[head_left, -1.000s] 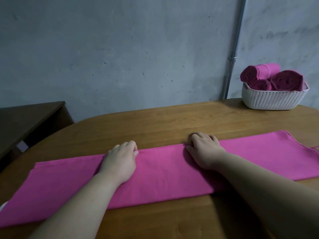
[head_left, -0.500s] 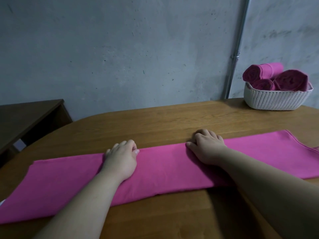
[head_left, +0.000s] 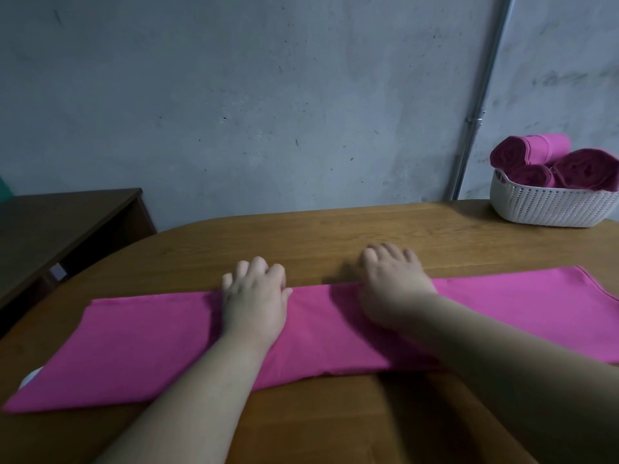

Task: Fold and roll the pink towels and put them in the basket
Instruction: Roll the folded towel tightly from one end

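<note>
The pink towel (head_left: 150, 346) is pressed flat by the left hand (head_left: 254, 296) and right hand (head_left: 392, 283), fingers (head_left: 259, 266) relaxed, clamped on nothing; creases should be smoothed outward from the fingers.

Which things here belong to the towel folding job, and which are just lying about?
Job: pink towel flat on the table; left hand and right hand resting on it; white basket; rolled towels inside it.
Lying about: dark side table; wall pipe; white object at the table's left edge.
</note>
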Available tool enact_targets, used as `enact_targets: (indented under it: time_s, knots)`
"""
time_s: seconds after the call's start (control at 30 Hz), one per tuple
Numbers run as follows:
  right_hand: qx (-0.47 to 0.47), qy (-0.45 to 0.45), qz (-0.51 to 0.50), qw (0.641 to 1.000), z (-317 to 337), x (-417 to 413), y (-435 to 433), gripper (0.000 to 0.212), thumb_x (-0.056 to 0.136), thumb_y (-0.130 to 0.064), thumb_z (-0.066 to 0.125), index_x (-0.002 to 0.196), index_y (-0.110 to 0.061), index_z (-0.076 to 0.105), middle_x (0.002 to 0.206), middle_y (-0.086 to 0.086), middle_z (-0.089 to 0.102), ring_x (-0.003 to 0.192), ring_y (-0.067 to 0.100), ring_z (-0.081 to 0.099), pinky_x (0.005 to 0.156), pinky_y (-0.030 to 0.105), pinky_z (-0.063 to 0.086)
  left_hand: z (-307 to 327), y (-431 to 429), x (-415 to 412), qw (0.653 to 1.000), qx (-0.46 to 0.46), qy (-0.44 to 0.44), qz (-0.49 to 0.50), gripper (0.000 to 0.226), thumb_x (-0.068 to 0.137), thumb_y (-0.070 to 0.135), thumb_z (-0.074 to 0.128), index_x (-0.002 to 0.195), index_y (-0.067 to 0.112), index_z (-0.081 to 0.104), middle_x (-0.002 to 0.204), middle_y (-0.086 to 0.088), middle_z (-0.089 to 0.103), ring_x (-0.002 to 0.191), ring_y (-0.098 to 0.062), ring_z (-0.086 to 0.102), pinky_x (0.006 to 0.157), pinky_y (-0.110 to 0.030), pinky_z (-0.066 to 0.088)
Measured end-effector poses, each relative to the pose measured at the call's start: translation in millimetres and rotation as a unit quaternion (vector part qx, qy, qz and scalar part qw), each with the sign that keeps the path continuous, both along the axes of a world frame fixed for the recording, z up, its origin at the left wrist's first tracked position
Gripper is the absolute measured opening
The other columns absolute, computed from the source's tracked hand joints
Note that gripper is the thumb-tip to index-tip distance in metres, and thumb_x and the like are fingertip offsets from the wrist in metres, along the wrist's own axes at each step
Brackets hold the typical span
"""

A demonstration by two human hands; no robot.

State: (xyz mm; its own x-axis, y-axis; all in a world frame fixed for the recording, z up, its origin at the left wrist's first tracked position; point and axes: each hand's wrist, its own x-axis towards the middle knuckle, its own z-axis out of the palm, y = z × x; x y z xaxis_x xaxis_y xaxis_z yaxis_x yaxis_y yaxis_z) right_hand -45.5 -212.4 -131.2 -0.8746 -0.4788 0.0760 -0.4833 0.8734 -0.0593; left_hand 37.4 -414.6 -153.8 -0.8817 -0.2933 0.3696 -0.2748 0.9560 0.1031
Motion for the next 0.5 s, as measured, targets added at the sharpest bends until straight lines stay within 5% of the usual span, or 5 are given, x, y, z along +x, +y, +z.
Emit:
enact_targets:
  time_s: [0.1,0.2,0.3,0.37,0.5]
  knots:
    - [-0.034,-0.057,0.079,0.995,-11.4,35.3,-40.6,0.055,0.097,-0.038,0.033,0.145,-0.012,0.039,0.155,0.010,0.037,0.150,0.030,0.021,0.122,0.053,0.017,5.8,4.5,6.5,0.999,0.031,-0.031,-0.027,0.017,0.101,0.039,0.051,0.095,0.023,0.056,0.095,0.005,0.059,0.096,-0.021,0.058,0.078,-0.036,0.047]
    - [-0.011,-0.091,0.086,0.992,-26.4,42.3,-44.4,0.064,0.104,-0.043,0.019,0.160,-0.011,0.013,0.169,0.009,0.007,0.156,0.025,-0.001,0.126,0.050,0.002,5.7,-4.5,29.7,0.994,0.050,-0.056,-0.077,0.030,0.103,0.043,0.045,0.116,0.024,0.064,0.116,0.006,0.058,0.114,-0.017,0.053,0.095,-0.034,0.046]
    - [0.038,-0.089,0.093,0.991,-25.6,39.9,-42.0,0.074,0.104,-0.056,0.013,0.161,-0.012,-0.003,0.168,0.009,-0.011,0.155,0.022,-0.014,0.125,0.049,-0.004,1.6,-15.8,59.3,0.977,0.064,-0.173,-0.109,0.054,0.104,0.054,0.031,0.155,0.035,0.030,0.163,0.012,0.023,0.151,-0.013,0.017,0.124,-0.038,0.017]
    - [0.054,-0.092,0.094,0.990,-24.2,41.7,-44.2,0.081,0.101,-0.064,0.010,0.160,-0.011,-0.007,0.168,0.009,-0.014,0.154,0.022,-0.017,0.125,0.049,-0.005,2.8,-25.2,62.9,0.963,0.034,-0.246,-0.103,0.065,0.101,0.064,0.018,0.159,0.040,0.003,0.166,0.014,-0.007,0.154,-0.010,-0.008,0.126,-0.043,0.001]
    - [0.067,-0.099,0.092,0.989,-19.7,46.3,-42.9,0.101,0.085,-0.079,-0.003,0.160,-0.011,-0.010,0.167,0.009,-0.018,0.153,0.021,-0.019,0.125,0.049,-0.006,4.7,-40.9,52.8,0.951,0.034,-0.287,-0.108,0.076,0.093,0.077,0.015,0.157,0.042,-0.009,0.164,0.013,-0.020,0.152,-0.011,-0.019,0.125,-0.046,-0.005]
